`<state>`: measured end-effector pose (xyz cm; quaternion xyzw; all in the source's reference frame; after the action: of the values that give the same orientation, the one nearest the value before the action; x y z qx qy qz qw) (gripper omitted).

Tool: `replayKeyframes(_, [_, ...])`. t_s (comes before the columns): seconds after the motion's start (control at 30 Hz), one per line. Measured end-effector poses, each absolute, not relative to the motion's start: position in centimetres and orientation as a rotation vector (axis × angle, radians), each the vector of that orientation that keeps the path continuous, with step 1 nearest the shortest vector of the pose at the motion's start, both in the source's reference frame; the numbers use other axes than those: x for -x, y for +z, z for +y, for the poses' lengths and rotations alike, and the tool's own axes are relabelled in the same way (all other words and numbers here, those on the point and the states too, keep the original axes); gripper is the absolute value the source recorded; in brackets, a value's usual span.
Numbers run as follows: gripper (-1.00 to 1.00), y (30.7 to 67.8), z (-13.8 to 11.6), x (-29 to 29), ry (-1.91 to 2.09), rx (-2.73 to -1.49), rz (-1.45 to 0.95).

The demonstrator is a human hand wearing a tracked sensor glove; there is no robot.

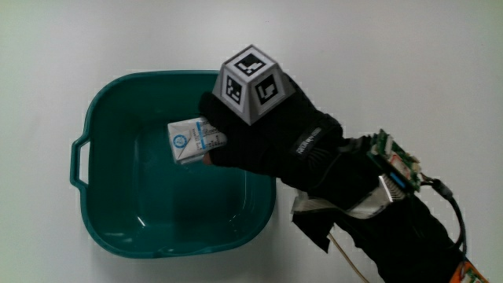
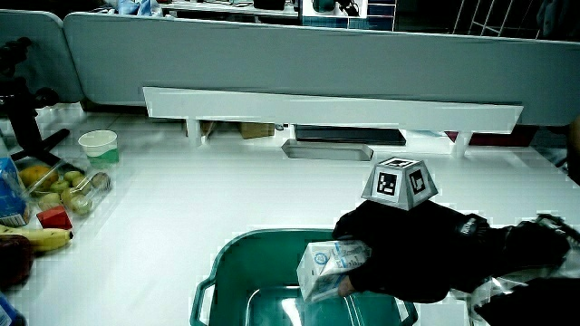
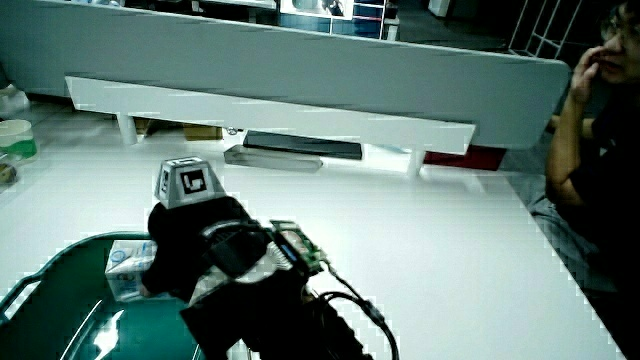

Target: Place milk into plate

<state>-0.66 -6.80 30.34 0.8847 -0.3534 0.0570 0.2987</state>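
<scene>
milk carton (image 1: 192, 140), a small white-and-blue cardboard box, is held in the middle of the main view, inside the outline of the basin and in the hand's grip. going by size:

the white counter (image 1: 393, 63) fills every view, and a grey low partition (image 2: 272, 45) runs along its edge farthest from the person.

next is the teal plastic basin (image 1: 110, 94), deep, with rounded corners and a handle on its rim. it is the only vessel near the hand, so i take it for the "plate" of the task, though it is a tub rather than a plate. nothing else shows inside it.

the black-gloved hand (image 1: 267, 134) reaches in over the basin's rim, fingers closed around the carton. the grey patterned cube (image 1: 251, 82) rides on its back.

in a side view the carton (image 2: 326, 270) sits tilted at about rim height, and appears to be above the basin's floor rather than on it. in both side views it shows past the glove, partly covered by it.

small things lie well apart near the counter's edge in a side view: a pale paper cup (image 2: 98, 145), a clear box of fruit (image 2: 68, 190) and a yellow banana (image 2: 36, 238).

progress, as a judgement: the carrying is done and the carton is over the target. what is left is to lower it, let go and draw the hand out.
</scene>
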Motion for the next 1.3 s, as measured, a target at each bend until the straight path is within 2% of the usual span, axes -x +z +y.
replayKeyframes(0.87, [0.0,38.4,-5.7,4.3,0.067,-2.241,-0.91])
replayKeyframes(1.3, [0.0,39.4,-5.3,5.1,0.027,-2.231,-0.894])
